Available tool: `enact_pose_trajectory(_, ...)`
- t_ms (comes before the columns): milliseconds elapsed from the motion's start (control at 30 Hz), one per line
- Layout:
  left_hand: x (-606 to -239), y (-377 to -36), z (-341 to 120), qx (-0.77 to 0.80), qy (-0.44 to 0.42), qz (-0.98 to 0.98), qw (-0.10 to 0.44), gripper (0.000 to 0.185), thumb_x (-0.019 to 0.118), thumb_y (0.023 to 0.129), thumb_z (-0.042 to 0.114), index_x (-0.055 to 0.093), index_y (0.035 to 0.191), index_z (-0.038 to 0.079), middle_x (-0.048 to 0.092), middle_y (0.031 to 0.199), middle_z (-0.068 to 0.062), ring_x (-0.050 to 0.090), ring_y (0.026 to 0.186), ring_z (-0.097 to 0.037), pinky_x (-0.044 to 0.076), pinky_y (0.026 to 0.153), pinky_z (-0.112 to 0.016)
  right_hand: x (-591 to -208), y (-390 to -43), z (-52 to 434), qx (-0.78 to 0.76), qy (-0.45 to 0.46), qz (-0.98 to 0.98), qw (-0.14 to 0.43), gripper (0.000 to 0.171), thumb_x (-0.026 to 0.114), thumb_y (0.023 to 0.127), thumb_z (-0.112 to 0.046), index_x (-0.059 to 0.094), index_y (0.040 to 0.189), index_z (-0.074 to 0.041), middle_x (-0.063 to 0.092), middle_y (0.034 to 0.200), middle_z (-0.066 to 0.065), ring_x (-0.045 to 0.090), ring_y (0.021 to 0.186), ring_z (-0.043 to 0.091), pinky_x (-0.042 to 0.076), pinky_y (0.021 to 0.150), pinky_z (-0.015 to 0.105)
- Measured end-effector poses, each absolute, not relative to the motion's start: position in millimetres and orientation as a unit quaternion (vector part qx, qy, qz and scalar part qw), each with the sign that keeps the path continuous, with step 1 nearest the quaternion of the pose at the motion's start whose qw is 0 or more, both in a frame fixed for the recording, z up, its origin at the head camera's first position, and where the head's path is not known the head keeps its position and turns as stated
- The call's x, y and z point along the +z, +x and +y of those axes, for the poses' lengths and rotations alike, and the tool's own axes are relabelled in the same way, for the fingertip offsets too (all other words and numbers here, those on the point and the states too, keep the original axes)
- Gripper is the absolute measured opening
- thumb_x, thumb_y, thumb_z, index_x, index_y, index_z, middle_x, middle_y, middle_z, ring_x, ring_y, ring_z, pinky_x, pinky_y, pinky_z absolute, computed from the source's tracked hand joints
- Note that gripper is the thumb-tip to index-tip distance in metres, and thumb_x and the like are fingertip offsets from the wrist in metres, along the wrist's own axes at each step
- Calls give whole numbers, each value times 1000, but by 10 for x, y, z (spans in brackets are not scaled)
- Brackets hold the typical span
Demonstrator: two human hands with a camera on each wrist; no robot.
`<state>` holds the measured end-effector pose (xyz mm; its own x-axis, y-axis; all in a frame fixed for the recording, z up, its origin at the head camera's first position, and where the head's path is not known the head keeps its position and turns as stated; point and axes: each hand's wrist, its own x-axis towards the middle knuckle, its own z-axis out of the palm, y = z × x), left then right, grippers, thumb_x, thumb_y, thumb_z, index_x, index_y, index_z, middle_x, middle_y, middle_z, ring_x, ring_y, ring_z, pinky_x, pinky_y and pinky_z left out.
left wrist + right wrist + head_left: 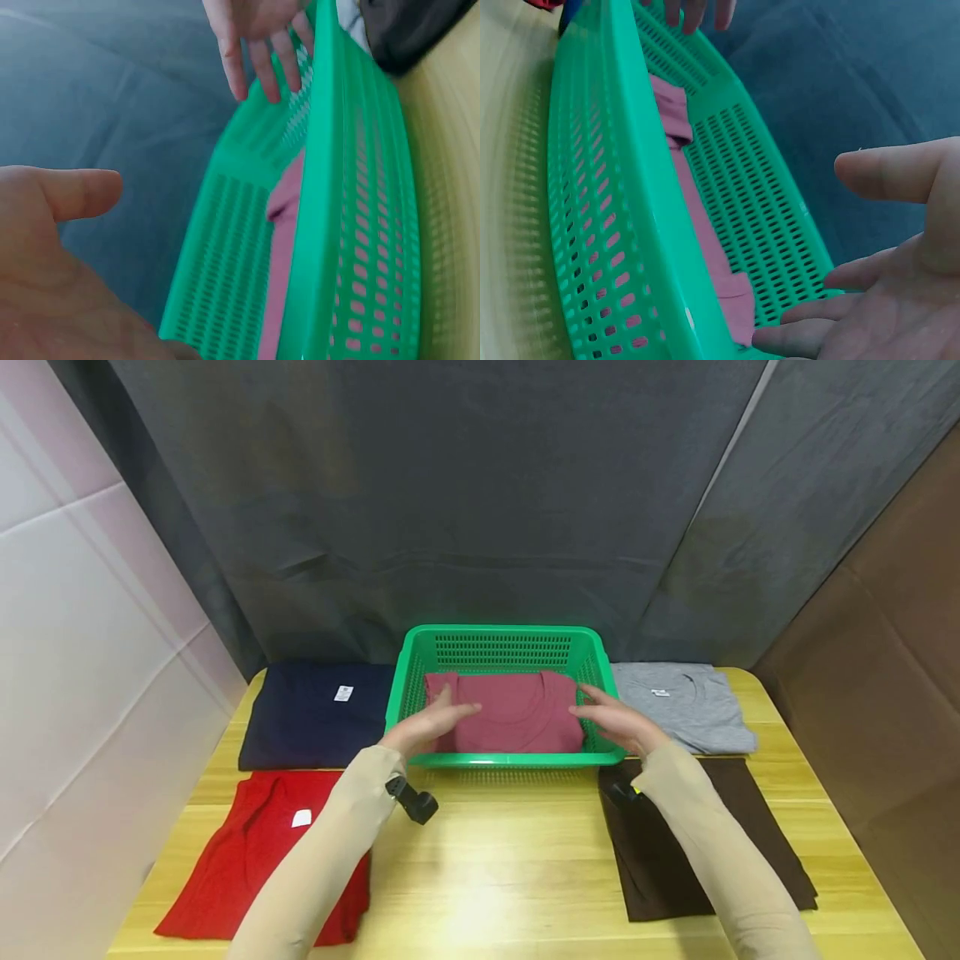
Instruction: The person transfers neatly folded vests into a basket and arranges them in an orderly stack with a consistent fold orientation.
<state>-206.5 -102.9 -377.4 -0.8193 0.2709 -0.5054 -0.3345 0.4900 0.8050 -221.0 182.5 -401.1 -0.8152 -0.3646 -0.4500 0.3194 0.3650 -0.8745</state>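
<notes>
Here the left hand [427, 724] has its fingers stretched out straight and holds nothing, its fingertips lying over the left side of the folded maroon shirt [510, 714]; whether they press the cloth cannot be told. The right hand [615, 718] is likewise spread flat and empty, just over the shirt's right side, close to the basket's right wall. In the wrist views both palms are open with nothing in them, facing each other across the basket. The maroon shirt lies flat inside the green basket [495, 638], which stands at the middle of the table's far edge. Outward from there, a navy shirt [315, 714] lies at the far left corner of the table [510, 860] and a grey shirt [686, 706] at the far right. Nearer, a red shirt [247, 860] lies along the left edge and a dark brown shirt [675, 852] on the right, partly under the right sleeve.
</notes>
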Motion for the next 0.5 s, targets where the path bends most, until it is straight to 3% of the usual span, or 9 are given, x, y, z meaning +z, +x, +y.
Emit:
enact_pose_trajectory(233, -3629, -1803, -882, 505, 24, 814, 288, 84, 45, 92, 38, -18, 143, 14, -22, 149, -9, -17, 136, -25, 3, 110, -49, -3886, -1926, 2005, -582, -64, 756, 292, 70, 43, 95, -20, -4, 145, -7, -5, 150, 21, -5, 137, 35, 4, 108, 55)
enact_pose_trajectory(500, -3582, -1449, -612, 543, 92, 789, 272, 83, 49, 91, 33, -10, 145, 11, -13, 151, -10, -9, 137, -25, 4, 111, -47, -3770, -1521, 2292, -607, -67, 756, 236, 70, 44, 95, -22, -3, 145, -4, -3, 149, 23, -1, 136, 39, 4, 106, 60)
